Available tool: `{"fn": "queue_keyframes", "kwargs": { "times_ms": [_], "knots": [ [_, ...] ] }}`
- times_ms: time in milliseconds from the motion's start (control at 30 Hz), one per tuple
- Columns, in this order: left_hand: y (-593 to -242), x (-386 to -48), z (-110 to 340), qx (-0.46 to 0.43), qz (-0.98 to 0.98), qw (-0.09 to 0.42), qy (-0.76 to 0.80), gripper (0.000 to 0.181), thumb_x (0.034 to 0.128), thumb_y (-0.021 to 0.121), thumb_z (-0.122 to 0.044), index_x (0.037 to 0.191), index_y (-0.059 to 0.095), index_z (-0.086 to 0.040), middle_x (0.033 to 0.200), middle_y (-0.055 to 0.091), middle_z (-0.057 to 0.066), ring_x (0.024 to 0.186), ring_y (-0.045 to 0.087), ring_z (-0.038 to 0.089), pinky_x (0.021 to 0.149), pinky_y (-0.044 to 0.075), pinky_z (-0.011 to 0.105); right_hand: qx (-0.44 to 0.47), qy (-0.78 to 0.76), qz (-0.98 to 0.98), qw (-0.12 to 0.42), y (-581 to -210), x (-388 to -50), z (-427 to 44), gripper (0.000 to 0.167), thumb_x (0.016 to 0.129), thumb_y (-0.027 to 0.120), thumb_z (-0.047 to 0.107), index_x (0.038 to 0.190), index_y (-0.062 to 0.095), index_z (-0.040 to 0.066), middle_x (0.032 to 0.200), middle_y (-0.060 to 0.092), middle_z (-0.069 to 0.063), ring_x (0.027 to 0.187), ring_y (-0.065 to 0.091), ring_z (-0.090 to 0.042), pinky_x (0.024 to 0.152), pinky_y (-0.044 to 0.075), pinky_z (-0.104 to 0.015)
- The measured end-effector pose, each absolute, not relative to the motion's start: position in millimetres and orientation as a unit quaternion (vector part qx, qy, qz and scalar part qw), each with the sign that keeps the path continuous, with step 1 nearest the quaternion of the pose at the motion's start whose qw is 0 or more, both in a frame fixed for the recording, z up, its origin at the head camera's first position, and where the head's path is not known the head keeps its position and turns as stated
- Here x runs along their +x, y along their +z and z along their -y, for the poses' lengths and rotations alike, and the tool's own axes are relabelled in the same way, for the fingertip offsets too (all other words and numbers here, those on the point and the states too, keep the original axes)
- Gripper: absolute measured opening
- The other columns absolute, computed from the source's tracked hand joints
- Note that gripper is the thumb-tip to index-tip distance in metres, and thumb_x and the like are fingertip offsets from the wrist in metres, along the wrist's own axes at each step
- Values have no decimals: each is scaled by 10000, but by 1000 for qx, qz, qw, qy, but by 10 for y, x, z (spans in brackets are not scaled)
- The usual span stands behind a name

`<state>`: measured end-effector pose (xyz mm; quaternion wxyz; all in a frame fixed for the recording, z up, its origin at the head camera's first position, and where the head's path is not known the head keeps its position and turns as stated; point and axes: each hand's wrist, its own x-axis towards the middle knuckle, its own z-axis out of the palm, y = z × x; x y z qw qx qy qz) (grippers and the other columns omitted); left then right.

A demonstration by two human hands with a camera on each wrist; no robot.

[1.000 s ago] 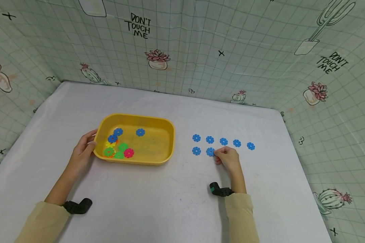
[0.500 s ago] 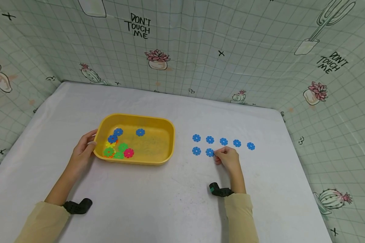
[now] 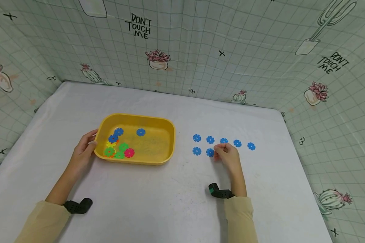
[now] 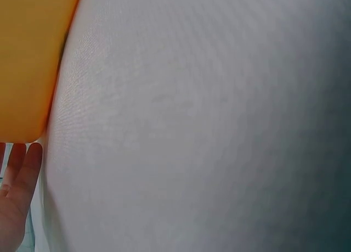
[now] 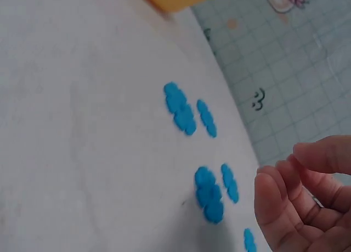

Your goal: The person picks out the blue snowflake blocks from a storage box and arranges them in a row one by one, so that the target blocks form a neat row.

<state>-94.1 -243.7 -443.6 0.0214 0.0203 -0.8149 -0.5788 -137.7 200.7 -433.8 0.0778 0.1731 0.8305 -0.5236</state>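
My left hand (image 3: 82, 150) rests against the left end of a yellow plastic tray (image 3: 158, 161). In the left wrist view, straight fingers (image 4: 27, 167) touch the tray's side (image 4: 27, 71). Just over the table, my right hand (image 3: 228, 157) hovers beside a blue flower-shaped disc (image 3: 209, 152), the second in the nearer row. Seen from the right wrist, thumb and fingers are bent loosely with nothing between them, apart from that blue disc (image 5: 208, 194). Another blue disc (image 3: 196, 151) lies to its left. The farther row has several blue discs (image 3: 210, 139), one partly hidden by the hand.
Inside the tray lie blue discs (image 3: 141, 132), green discs (image 3: 123, 147), a pink disc (image 3: 129, 153) and yellow and orange ones, partly overlapping. A white cloth covers the table (image 3: 158, 202). A patterned curtain (image 3: 188, 44) hangs behind and at both sides.
The right hand has let go of the second blue disc in the nearer row and risen slightly. That disc shifted a little left beforehand. The left hand and tray stay put.
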Motion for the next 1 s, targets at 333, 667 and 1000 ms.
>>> {"fn": "queue_keyframes", "kwargs": {
  "times_ms": [333, 667, 1000],
  "knots": [
    [-4465, -951, 2434, 22, 814, 25, -580, 448, 1007, 337, -204, 1438, 310, -81, 1196, 454, -57, 984, 478, -60, 750, 417, 48, 46, -583, -810, 56, -3903, -1367, -1470, 228, 911, 590, 176, 1044, 610, -8, 964, 646, -196, 779, 644, -161, 796, 542, -353],
    [-4465, -945, 2439, 31, 817, 18, -576, 458, 1010, 330, -198, 1443, 286, -57, 1230, 441, -8, 987, 455, -86, 758, 408, 35, -54, -577, -809, 93, -3883, -1342, -810, 213, 891, 617, 206, 1025, 643, 42, 958, 653, -94, 831, 616, -182, 818, 533, -339],
    [-4461, -943, 2435, 28, 813, 19, -581, 454, 1010, 328, -187, 1441, 286, -50, 1223, 440, -27, 985, 461, -75, 750, 415, 45, -97, -547, -819, 144, -3919, -1421, -311, 202, 897, 613, 237, 1023, 656, 85, 964, 654, -59, 843, 590, -181, 753, 502, -226]
  ]
}}
